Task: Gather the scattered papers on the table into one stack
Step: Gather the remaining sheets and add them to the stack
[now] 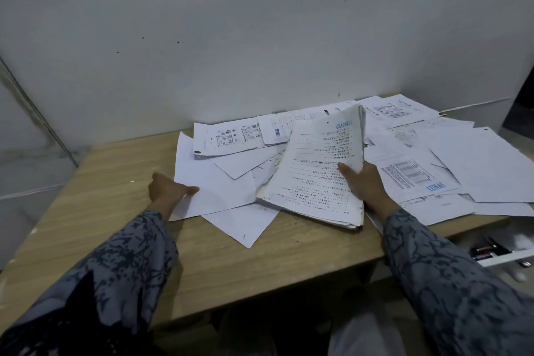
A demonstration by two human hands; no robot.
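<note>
- Right hand: fingers hidden behind the held stack of papers, only thumb shows.
- Print on scattered sheets too small to read.
- Open drawer cut by right edge; contents blurred, possibly batteries.
- Lower sheets buried under others.

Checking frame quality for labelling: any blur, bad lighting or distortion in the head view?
Head view: dim, flat, bluish light, no glare; wide-angle bending at the table edge and wall lines; sleeves soft at the bottom corners; print on the bundle in the right hand unreadable; left hand clear enough.
</note>
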